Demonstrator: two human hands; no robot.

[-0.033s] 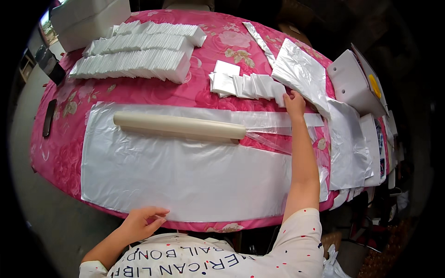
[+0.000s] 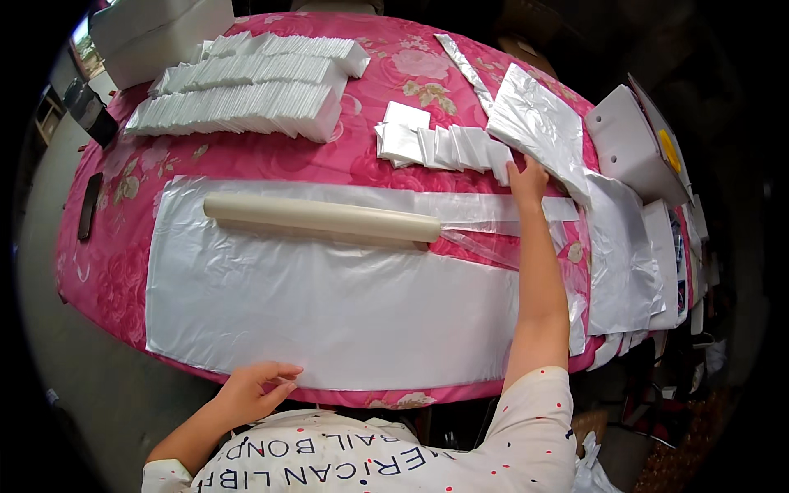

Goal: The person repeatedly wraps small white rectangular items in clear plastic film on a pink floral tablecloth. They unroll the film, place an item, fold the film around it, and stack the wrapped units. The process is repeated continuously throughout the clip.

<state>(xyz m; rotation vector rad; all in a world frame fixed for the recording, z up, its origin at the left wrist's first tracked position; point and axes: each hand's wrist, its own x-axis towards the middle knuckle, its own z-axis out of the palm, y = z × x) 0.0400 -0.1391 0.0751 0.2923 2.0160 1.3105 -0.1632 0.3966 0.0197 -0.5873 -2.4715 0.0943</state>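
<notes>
My right hand (image 2: pixel 528 181) reaches across the table to the right end of a row of small folded white plastic squares (image 2: pixel 464 149). Its thumb and fingers are apart, with the tips against or very close to the last square. My left hand (image 2: pixel 256 391) rests at the near edge, fingers stretched and thumb apart, by the border of a wide stack of flat white plastic sheets (image 2: pixel 329 316). A long cream-coloured tube (image 2: pixel 320 218) lies across the far part of those sheets. Nothing shows in either hand.
Packed rows of folded white squares (image 2: pixel 234 107) stand far left, before a white foam box (image 2: pixel 164 41). A dark phone-like object (image 2: pixel 89 205) and a dark bottle (image 2: pixel 90 115) are at the left. Crumpled white plastic (image 2: pixel 620 255) and a white box (image 2: pixel 629 144) line the right.
The whole view has shifted very slightly. My right fingertips sit a little more apart at the end square; my left hand has stayed in place.
</notes>
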